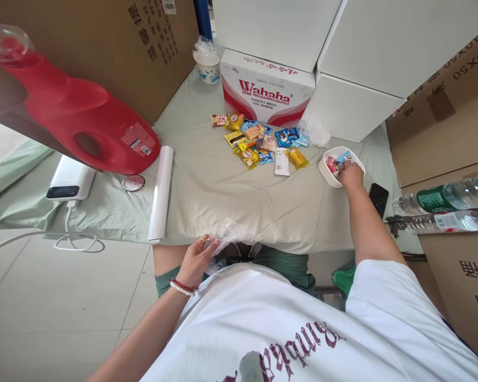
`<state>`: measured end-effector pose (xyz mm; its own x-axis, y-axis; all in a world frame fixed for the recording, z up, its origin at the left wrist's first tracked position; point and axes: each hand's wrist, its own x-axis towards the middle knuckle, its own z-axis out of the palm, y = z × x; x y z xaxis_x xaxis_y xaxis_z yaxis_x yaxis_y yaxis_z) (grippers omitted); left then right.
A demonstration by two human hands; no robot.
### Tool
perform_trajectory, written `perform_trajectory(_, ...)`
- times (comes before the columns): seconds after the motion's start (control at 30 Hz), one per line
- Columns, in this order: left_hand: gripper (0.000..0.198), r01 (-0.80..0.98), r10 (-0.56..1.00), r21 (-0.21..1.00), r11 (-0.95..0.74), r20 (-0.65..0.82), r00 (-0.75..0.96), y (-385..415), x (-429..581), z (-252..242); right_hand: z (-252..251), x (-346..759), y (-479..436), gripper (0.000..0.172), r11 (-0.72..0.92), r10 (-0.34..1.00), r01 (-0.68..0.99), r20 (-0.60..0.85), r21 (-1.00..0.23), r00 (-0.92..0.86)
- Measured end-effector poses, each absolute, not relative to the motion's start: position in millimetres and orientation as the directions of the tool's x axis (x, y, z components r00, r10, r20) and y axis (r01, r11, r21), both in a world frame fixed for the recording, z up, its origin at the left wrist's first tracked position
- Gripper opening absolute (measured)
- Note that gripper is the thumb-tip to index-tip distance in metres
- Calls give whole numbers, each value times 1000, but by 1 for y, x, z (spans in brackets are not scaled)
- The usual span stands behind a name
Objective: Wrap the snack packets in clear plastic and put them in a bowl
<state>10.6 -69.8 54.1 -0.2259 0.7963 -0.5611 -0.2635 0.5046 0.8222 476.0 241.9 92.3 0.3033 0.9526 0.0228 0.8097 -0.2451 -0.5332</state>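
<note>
Near the table's front edge, my left hand (199,257) is closed on a crumpled clear plastic bag (233,232). My right hand (351,175) reaches over the rim of a small white bowl (330,179) on the right side of the table. Its fingers are at a light-blue snack packet (343,157) inside; whether they grip it is hard to see. A red-and-white packet (332,165) lies beside it in the bowl. Left of the bowl, several small wrapped snacks (248,155) in yellow, blue and pink lie in a loose pile.
A Wahaha water carton (266,93) stands behind the snacks. On the left are a white roll (161,193), a large red jug (91,119) and a white power bank (71,178) with a cable. A phone (378,199) and plastic bottles (446,199) are at right.
</note>
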Motion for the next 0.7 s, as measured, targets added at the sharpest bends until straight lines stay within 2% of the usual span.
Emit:
perform_trajectory(0.07, 55, -184, 841, 873, 452, -486, -238, -69, 12, 52, 100, 472, 240, 14, -236, 961, 824, 1, -514, 276)
perform_trajectory(0.17, 51, -57, 881, 926, 372, -372, -291, -70, 12, 49, 110, 459, 218, 3, -205, 953, 831, 90, -517, 291)
perform_trajectory(0.23, 49, -21, 885, 935, 355, -343, -315, -71, 12, 48, 108, 439, 184, 17, -153, 948, 831, 158, -535, 277)
perform_trajectory(0.3, 49, -38, 886, 930, 366, -361, -291, -70, 13, 50, 98, 405, 136, 22, -74, 972, 793, 134, -605, 193)
perform_trajectory(0.37, 50, -66, 891, 920, 386, -390, -231, -65, 18, 56, 84, 363, 82, 31, 52, 990, 508, -20, -859, -136)
perform_trajectory(0.4, 49, -72, 893, 915, 396, -403, -199, -62, 23, 61, 76, 341, 57, 39, 41, 955, 341, -64, -939, -290)
perform_trajectory(0.47, 47, -72, 897, 907, 416, -422, -131, -53, 33, 72, 63, 301, 18, 71, -77, 890, 108, -117, -991, -441)
perform_trajectory(0.5, 46, -69, 898, 902, 426, -431, -90, -48, 39, 77, 59, 284, 6, 87, -129, 872, 61, -142, -990, -469)
perform_trajectory(0.53, 46, -65, 898, 898, 435, -438, -43, -44, 46, 82, 55, 271, -1, 96, -175, 864, 44, -175, -984, -472)
perform_trajectory(0.57, 47, -60, 897, 896, 441, -441, 6, -40, 51, 86, 53, 263, -2, 94, -215, 862, 48, -212, -975, -460)
perform_trajectory(0.6, 48, -56, 897, 896, 441, -439, 50, -37, 56, 89, 53, 258, 1, 84, -254, 863, 54, -251, -966, -438)
perform_trajectory(0.7, 49, -83, 891, 890, 448, -437, 122, -31, 61, 91, 64, 266, 24, 43, -362, 858, 33, -347, -932, -379)
